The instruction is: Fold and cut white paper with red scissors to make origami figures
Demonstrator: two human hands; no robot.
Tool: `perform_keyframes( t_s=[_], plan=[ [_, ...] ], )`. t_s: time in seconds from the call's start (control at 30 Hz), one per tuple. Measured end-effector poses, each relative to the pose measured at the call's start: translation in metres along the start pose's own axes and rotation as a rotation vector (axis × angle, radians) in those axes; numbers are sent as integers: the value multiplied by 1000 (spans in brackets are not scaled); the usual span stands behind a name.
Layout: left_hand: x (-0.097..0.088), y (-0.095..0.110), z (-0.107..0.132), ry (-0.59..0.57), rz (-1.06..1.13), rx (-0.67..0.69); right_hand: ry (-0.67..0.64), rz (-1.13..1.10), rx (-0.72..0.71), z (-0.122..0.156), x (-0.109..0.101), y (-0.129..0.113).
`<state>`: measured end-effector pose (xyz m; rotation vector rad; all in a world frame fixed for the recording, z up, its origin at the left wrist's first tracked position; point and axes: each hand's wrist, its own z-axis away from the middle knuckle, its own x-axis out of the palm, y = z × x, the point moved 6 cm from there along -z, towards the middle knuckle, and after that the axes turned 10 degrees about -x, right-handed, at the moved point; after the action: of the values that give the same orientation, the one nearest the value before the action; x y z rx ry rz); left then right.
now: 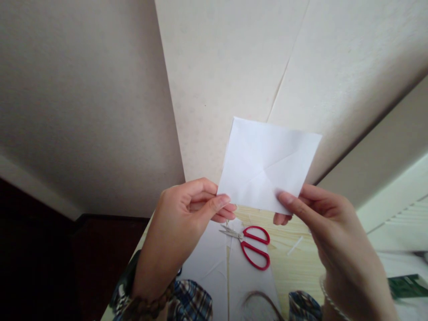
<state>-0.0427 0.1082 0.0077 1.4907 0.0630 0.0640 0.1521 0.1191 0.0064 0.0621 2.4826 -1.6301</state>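
A folded sheet of white paper (264,162), roughly square with faint diagonal creases, is held up above the table. My left hand (190,214) pinches its lower left corner between thumb and fingers. At the lower right edge my right hand (327,223) grips the paper, thumb in front and fingers behind. Below the paper, red-handled scissors (256,247) lie with their blades slightly apart, touched by neither hand. They rest on white paper sheets (214,249) spread over the table.
The light wood-grain table (290,258) carries a thin white paper strip (294,245) right of the scissors. A pale wall (227,67) rises behind it. A green item (408,286) lies at the far right. Dark floor (100,254) shows at the left.
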Motion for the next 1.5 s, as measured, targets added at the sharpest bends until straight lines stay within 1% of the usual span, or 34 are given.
perform_keyframes(
  t_s=[0.13, 0.37, 0.47, 0.57, 0.7, 0.83, 0.9, 1.03, 1.1, 1.17, 1.37, 1.5],
  plan=[
    [0, 1, 2, -14, 3, -2, -21, 1, -13, 0, 2, -2],
    [1, -3, 2, -36, 1, -11, 25, 40, -43, 1, -1, -3],
    [3, -6, 1, -84, 15, -42, 13, 82, -61, 1, 1, -4],
    [5, -9, 0, -126, 36, -43, -14, 105, -79, 2, 6, -6],
    [2, -11, -1, -96, 10, -10, -31, 99, -85, 2, 13, -8],
    [0, -7, 1, -64, -34, 7, -52, 56, -73, 2, 21, -4],
    [1, -5, 2, -55, -95, 11, 0, 9, -64, 3, 23, -2],
    [4, -1, 3, -56, -228, 60, 175, -115, -36, 6, 17, -1],
    [4, -1, 4, -53, -276, 79, 230, -131, -67, 6, 10, -3],
    [4, -1, 4, -68, -312, 71, 278, -115, -118, 6, 2, -5],
    [8, -1, 3, -135, -313, 17, 365, 10, -182, 8, -15, -1],
    [6, 0, 1, -137, -360, 44, 326, 48, -231, 8, -14, -7]
  ],
)
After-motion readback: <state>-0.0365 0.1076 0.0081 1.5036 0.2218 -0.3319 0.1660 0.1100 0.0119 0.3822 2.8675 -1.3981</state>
